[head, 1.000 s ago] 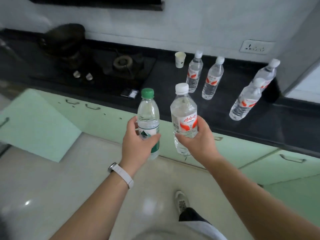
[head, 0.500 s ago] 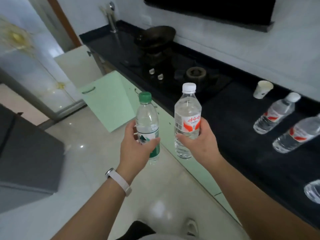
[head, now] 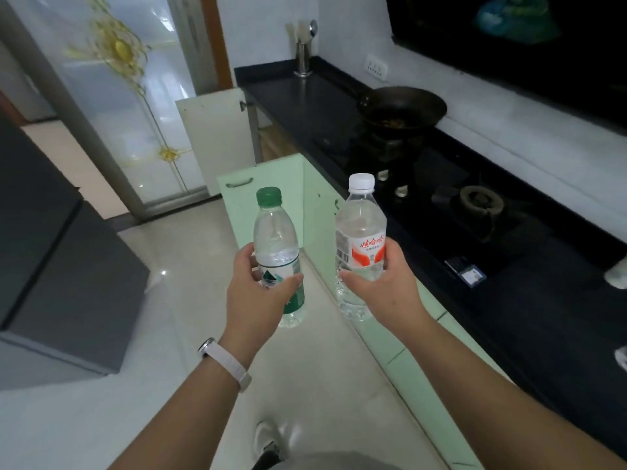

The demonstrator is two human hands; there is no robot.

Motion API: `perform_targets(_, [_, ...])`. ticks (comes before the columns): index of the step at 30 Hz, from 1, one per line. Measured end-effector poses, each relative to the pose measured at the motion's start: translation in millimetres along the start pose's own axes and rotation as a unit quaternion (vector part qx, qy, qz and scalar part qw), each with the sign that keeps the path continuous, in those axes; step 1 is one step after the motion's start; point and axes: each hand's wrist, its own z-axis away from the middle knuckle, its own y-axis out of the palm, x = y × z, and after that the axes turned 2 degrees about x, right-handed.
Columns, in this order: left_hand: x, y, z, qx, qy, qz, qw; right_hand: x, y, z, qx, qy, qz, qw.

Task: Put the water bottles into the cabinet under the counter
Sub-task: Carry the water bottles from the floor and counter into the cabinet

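Note:
My left hand point(head: 259, 293) grips a green-capped water bottle point(head: 275, 232) with a green label, held upright above the floor. My right hand point(head: 383, 286) grips a white-capped water bottle point(head: 360, 228) with a red and white label, also upright, beside the counter's front. Ahead of both bottles a mint green cabinet door point(head: 261, 201) under the black counter point(head: 305, 106) stands swung open. The cabinet's inside is hidden from here. A white band sits on my left wrist.
A gas hob point(head: 475, 212) with a dark wok point(head: 402, 108) sits on the counter. A small box point(head: 466, 269) lies near the counter's edge. A grey block point(head: 61, 273) stands on the left. A glass sliding door point(head: 135, 106) and a white open door point(head: 217, 137) lie ahead.
The view has swung left along the counter. The bottles standing on the counter have left the view, and the open green cabinet door now lies straight ahead. Both hands keep their bottles.

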Motion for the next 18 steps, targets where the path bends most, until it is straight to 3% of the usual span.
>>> perform_targets(8, [27,-105,-97,-0.054,-0.013,0.026,0.998,50,118,-59,0.023,-0.013,0.006,1.000])
perform_targets(18, [54,-166,-171,-0.111,-0.031,0.011,0.993,86,214,-138,0.099,-0.029,0.008,0.995])
